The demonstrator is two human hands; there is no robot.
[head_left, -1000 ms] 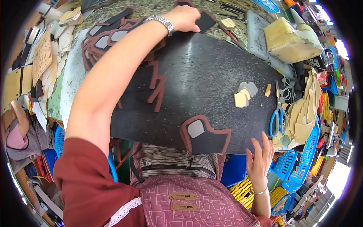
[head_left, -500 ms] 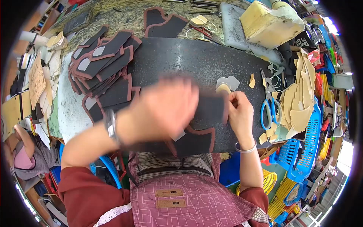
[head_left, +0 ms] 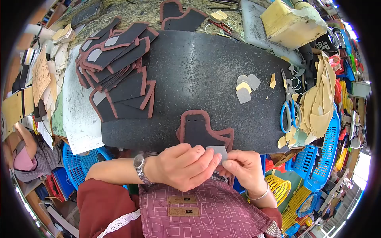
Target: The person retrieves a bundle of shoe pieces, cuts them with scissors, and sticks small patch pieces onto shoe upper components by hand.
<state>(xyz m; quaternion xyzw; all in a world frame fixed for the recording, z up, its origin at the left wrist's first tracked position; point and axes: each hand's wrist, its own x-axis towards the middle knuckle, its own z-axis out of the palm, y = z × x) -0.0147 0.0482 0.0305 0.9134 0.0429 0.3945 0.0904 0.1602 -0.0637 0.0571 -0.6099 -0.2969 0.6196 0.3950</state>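
Observation:
My left hand, with the watch, and my right hand, with the bangle, meet at the table's front edge. Between their fingertips is a small grey patch, pinched by my right thumb and finger, with my left fingers closed against it. Just beyond lies a black piece with reddish-brown edging, on top of another such piece whose edge peeks out. Grey and cream patches lie in a small cluster further right. A large overlapping pile of edged black pieces covers the left of the black mat.
Blue-handled scissors lie at the right by stacked beige pieces. Two edged pieces are beyond the mat. A yellowish block stands back right. Blue baskets sit below table level, and another person is at far left.
My left hand came back from the far pieces. An edged piece, held up by my right hand half a second ago, now lies on the front one. Both hands have moved to a grey patch.

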